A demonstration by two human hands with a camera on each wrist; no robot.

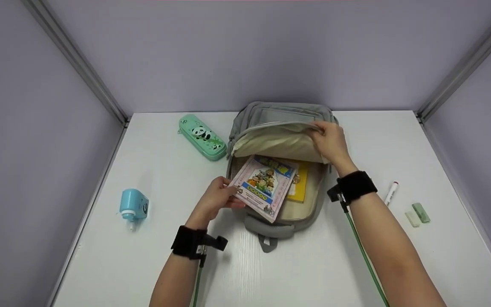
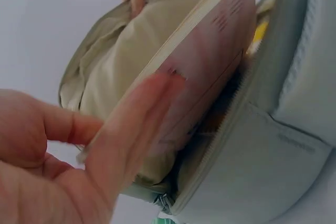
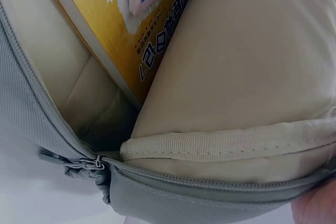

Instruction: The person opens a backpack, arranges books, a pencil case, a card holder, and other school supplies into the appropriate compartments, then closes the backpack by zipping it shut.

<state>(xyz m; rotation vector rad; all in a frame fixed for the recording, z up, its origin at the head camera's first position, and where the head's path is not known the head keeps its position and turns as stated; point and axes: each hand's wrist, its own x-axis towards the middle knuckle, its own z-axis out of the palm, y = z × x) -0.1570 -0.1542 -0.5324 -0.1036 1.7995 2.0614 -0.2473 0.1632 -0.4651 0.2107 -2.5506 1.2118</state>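
Observation:
A grey backpack [image 1: 290, 111] lies on the table with its front panel lifted and its cream lining showing. My right hand [image 1: 330, 143] pinches the edge of that raised flap [image 1: 277, 138]. My left hand [image 1: 218, 197] holds a pink picture book [image 1: 267, 185] by its left edge, thumb on the cover and fingers beneath. The book is tilted, its far end inside the bag opening. Under it lies a yellow book [image 1: 298, 187] inside the bag, partly covered by the pink one. In the left wrist view, the pink book [image 2: 210, 51] stands slanted between thumb and fingers.
A green panda pencil case [image 1: 203, 137] lies against the bag's left side. Farther left is a blue bottle [image 1: 134, 204] on its side. To the right are a red-capped marker [image 1: 391, 192], a green eraser [image 1: 421, 212] and a pale eraser [image 1: 412, 219]. Walls enclose the table [image 1: 313, 273] behind and at both sides.

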